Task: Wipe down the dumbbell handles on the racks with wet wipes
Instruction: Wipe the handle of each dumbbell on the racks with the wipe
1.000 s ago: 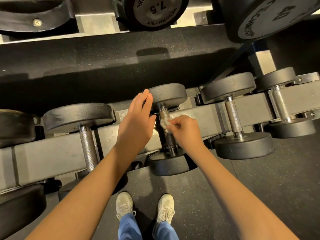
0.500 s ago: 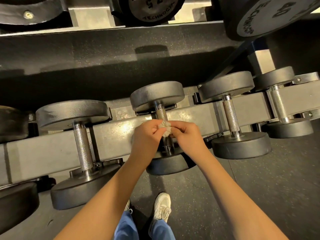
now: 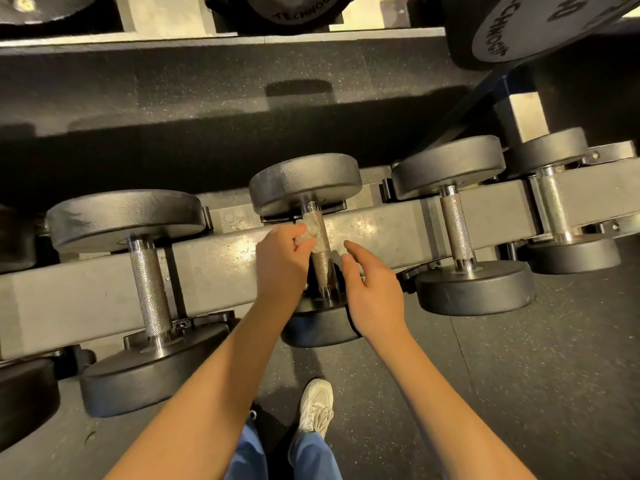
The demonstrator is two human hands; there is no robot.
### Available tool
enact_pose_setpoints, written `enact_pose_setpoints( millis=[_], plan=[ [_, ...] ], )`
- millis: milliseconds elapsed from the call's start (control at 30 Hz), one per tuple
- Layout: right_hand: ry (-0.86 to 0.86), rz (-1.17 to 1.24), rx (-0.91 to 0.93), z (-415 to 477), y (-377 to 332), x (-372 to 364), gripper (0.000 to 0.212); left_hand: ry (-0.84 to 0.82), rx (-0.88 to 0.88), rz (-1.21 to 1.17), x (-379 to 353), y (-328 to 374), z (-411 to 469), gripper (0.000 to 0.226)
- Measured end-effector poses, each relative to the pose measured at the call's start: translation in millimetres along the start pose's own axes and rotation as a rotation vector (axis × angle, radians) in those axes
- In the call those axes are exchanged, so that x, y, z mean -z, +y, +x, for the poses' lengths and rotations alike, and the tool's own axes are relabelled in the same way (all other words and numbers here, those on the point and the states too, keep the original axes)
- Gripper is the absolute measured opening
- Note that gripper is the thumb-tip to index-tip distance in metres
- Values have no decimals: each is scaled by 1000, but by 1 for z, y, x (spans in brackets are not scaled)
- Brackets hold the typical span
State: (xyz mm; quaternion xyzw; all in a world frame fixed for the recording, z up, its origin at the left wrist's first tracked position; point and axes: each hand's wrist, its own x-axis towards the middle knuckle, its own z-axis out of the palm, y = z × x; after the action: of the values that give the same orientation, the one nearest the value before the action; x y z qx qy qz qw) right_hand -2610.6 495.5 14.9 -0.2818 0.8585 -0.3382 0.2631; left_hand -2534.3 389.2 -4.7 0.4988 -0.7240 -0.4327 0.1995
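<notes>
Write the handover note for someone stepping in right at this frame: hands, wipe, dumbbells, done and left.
Left hand: pinching the crumpled wet wipe against the middle dumbbell's handle.
Right hand: open, empty, beside that handle, not touching it.
Dumbbells sit on the grey rack rail.
Done: cannot tell which handles are clean.
Left: finish this handle, then likely the larger left dumbbell's handle and the right one.

I'm seeing warm, dim overhead light glaring off the rack beam [image 3: 239, 247] and sparkling on the knurled handles [image 3: 456, 230]. A deep shadow band is lying across the floor [image 3: 207, 98] behind the rack. Wide-angle distortion is bending the edges. The wet wipe [image 3: 313, 232] is reading blurry.
</notes>
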Motion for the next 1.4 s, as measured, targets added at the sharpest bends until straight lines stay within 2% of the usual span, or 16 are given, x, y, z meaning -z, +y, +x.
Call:
enact_pose_setpoints(
  millis=[167,267,400,500,600,667,800,867,933,1033,1100,1167,1267,1333,1400],
  plan=[
    [34,32,-12,-2,0,-1,37,-97,44,64,3,-3,-11,16],
    [45,28,-26,-2,0,-1,37,-12,-12,7,8,9,-3,17],
    [46,29,-30,-2,-1,-1,37,63,0,-50,6,17,16,15],
    [58,22,-26,-3,-1,0,36,-26,-19,48,3,11,2,19],
    [72,13,-19,-5,-2,0,35,-177,66,142,5,4,-16,19],
    [83,9,-16,-6,-3,-1,34,-203,94,146,7,2,-18,17],
    [86,18,-14,-7,-6,0,32,-39,29,-5,8,9,-10,20],
    [79,19,-19,-6,-6,0,31,21,22,17,2,6,-8,19],
    [71,5,-18,-6,-4,0,33,-33,37,109,-3,-1,-11,21],
    [78,2,-3,-7,-3,0,33,-249,124,187,1,-8,-17,24],
    [86,10,-5,-8,-5,0,31,-337,158,207,5,-7,-19,28],
    [90,16,-3,-9,-7,1,30,-273,134,173,7,-1,-18,26],
    [87,23,-9,-9,-8,2,30,-50,18,88,4,5,-13,14],
    [86,21,-9,-9,-7,2,30,-45,12,122,0,1,-12,14],
    [93,15,-1,-9,-5,2,30,-119,45,201,-3,-5,-14,12]
  ],
)
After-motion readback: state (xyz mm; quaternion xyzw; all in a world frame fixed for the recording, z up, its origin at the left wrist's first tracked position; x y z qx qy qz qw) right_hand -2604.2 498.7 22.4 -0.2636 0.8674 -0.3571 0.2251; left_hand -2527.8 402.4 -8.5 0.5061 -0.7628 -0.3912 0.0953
